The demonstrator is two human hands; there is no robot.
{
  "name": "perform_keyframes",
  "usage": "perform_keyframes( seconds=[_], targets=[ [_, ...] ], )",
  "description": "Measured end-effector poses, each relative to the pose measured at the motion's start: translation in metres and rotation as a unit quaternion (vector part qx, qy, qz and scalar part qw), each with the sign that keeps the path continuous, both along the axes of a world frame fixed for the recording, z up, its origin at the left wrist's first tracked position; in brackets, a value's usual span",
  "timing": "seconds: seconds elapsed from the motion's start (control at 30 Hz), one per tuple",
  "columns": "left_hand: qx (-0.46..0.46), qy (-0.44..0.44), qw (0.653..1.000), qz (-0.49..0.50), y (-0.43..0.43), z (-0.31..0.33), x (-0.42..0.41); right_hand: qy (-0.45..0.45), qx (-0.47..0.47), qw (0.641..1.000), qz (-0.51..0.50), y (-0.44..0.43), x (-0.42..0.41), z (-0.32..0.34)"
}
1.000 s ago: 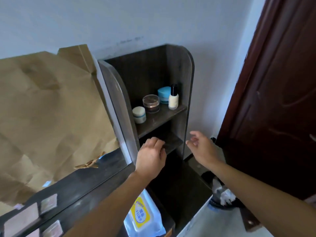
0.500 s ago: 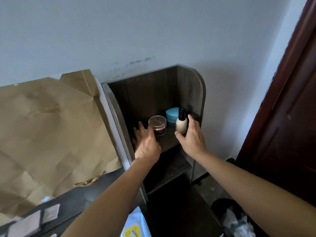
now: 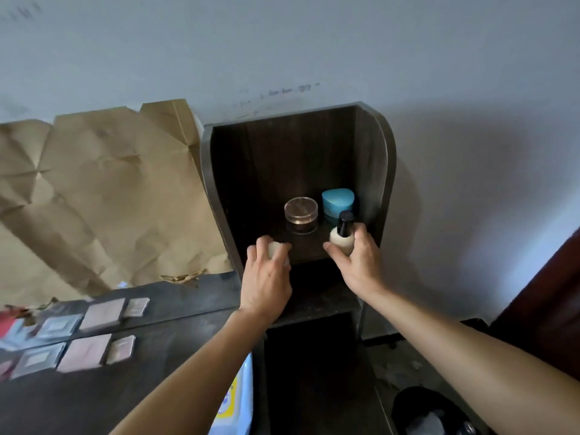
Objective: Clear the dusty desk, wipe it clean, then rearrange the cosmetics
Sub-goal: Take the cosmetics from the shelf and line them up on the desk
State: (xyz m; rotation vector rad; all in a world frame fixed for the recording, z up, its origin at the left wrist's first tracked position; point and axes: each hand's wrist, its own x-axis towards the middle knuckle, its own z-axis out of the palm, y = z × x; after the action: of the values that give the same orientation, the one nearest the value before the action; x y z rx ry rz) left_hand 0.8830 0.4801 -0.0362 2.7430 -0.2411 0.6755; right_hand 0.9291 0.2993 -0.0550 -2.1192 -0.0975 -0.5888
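On my feed, both hands are up at the top shelf of the dark shelf unit (image 3: 388, 171). The left hand (image 3: 266, 277) has its fingers curled around a small pale jar (image 3: 276, 248) at the shelf's front edge, at about eight o'clock from the clear-lidded jar (image 3: 301, 215). The right hand (image 3: 357, 265) grips a cream bottle (image 3: 342, 238) with a black cap between thumb and fingers, at about four o'clock from that same jar. A blue case (image 3: 338, 200) sits at the back, at twelve o'clock from the bottle and just beside the clear-lidded jar.

At nine o'clock from the shelf unit, crumpled brown paper (image 3: 103, 199) leans against the wall. Below it, flat packets (image 3: 84, 351) lie on the dark desk (image 3: 175, 312). A wipes pack (image 3: 241, 400) shows at six o'clock, partly under the left forearm, and a dark bin (image 3: 417, 403) sits at five o'clock.
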Motion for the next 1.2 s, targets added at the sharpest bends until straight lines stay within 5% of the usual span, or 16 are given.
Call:
perform_keyframes(
  seconds=[0.17, 0.63, 0.8, 1.2],
  targets=[
    [-0.059, 0.002, 0.997, 0.040, 0.015, -0.033, -0.065, 0.005, 0.021, 0.993, 0.117, 0.008, -0.037, -0.021],
    [-0.134, 0.154, 0.950, 0.236, 0.139, -0.114, -0.158, 0.210, -0.019, 0.915, 0.343, 0.121, -0.095, -0.101],
    [-0.120, 0.200, 0.943, 0.236, 0.198, -0.147, -0.142, 0.263, -0.050, 0.899, 0.346, 0.175, -0.090, -0.132],
    [-0.064, 0.340, 0.922, 0.172, 0.364, -0.198, -0.059, 0.290, -0.109, 0.925, 0.222, 0.350, -0.037, -0.181]
  ],
)
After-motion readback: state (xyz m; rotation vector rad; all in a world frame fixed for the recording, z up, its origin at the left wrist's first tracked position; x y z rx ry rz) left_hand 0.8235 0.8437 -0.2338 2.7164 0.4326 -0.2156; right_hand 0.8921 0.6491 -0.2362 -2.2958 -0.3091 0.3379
